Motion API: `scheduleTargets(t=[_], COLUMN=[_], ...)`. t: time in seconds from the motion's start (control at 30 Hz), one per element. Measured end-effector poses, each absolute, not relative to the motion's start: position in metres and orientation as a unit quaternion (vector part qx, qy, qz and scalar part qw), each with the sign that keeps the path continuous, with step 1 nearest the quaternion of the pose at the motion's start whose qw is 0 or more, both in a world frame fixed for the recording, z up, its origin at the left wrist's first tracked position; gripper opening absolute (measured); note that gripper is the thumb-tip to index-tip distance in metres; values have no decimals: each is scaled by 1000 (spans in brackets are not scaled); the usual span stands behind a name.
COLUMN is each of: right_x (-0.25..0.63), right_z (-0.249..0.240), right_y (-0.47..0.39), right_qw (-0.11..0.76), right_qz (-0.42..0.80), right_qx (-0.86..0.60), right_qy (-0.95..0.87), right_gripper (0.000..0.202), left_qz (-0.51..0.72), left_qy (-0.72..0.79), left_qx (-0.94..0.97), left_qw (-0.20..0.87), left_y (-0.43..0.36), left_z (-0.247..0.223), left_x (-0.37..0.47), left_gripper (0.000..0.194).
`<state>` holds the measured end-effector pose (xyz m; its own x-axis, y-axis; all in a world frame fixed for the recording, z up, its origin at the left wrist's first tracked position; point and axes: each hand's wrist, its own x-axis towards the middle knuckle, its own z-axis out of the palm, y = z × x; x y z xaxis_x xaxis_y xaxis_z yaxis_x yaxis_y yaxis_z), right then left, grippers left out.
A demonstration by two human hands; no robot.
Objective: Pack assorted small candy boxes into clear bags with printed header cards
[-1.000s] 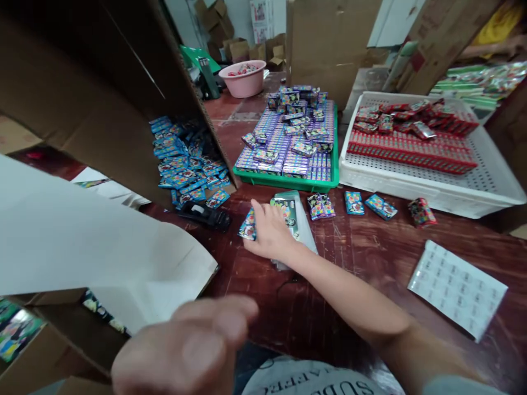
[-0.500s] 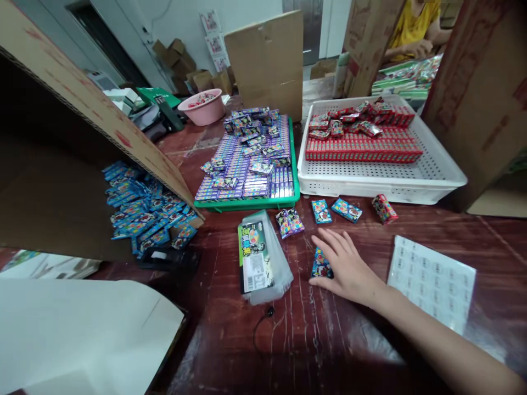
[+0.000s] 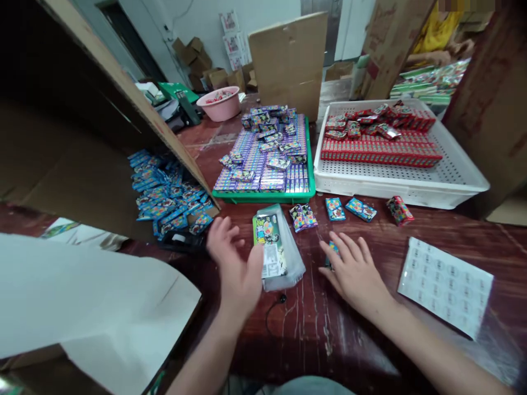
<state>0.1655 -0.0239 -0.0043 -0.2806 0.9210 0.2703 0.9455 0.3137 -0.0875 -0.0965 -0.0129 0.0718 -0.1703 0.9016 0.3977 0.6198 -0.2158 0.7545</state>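
Note:
My left hand (image 3: 237,269) is raised beside a stack of clear plastic bags (image 3: 291,255), its fingers apart and nothing in them. A printed green and black card (image 3: 269,236) shows on the top of that stack. My right hand (image 3: 357,271) lies with fingers spread over a small blue candy packet (image 3: 332,248), which it partly hides. Just beyond are two purple packets (image 3: 303,218), two more blue packets (image 3: 335,209) and a red packet (image 3: 399,210). To the right of my right hand lies a sheet of round stickers (image 3: 447,285).
A green tray (image 3: 263,196) holds rows of purple packs. Beside it, a white perforated basket (image 3: 395,189) holds red packs. Blue packets (image 3: 168,197) are heaped by a cardboard box (image 3: 164,131) at left. A pink basin (image 3: 220,107) stands behind; a co-worker's hands (image 3: 448,55) show at far right.
My left hand has come into view from below, beside the bags. The right hand stays over the blue packet and hides more of it. The view has shifted to the left.

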Motion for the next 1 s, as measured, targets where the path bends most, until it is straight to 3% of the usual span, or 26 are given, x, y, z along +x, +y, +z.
scheduleTargets(t=[0.1, 0.17, 0.3, 0.4, 0.5, 0.73, 0.9, 1.0], right_x=[184, 188, 178, 159, 141, 152, 182, 198], right_z=[-19, -20, 8, 38, 57, 52, 57, 71], right_y=[-36, -36, -37, -43, -49, -58, -61, -60], right_qw=[140, 164, 236, 322, 369, 324, 249, 167], right_qz=[-70, -76, -41, 37, 71, 116, 184, 316], right_qx=[-600, -599, -554, -483, -439, -508, -535, -474], right_qy=[-785, -780, -798, -813, -816, -790, -786, -805], right_gripper=[48, 52, 50, 48, 56, 60, 29, 24], left_qz=[294, 212, 345, 417, 374, 300, 253, 192], left_qy=[723, 733, 635, 543, 463, 422, 411, 359], left_qx=[599, 618, 666, 637, 629, 637, 609, 556], left_qw=[180, 190, 188, 354, 501, 571, 629, 725], left_y=[41, 55, 36, -1, -38, -75, -69, -63], left_z=[11, -9, 6, 38, 56, 34, 28, 34], left_x=[-107, -119, -131, -117, -93, -69, -56, -47], left_gripper=[95, 80, 47, 43, 43, 40, 39, 49])
